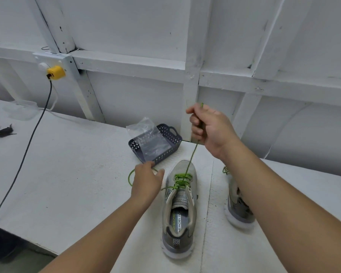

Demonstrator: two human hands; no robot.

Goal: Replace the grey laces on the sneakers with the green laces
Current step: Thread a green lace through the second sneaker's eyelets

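Observation:
A grey sneaker (180, 209) stands on the white table, toe pointing away from me, with a green lace (182, 179) threaded through its eyelets. My right hand (209, 129) is raised above the toe, fist closed on one end of the green lace, which runs taut up from the shoe. My left hand (147, 179) rests on the table left of the shoe, closed on the lace's other end, which loops out to the left. A second grey sneaker (237, 205) with green lacing lies to the right, partly hidden by my right forearm.
A dark perforated basket (165, 142) holding a clear plastic bag (146, 134) sits just beyond the shoe. Dark laces (0, 131) lie at the far left edge. A black cable (26, 148) runs from a yellow plug (55, 72) across the table. White panelled wall behind.

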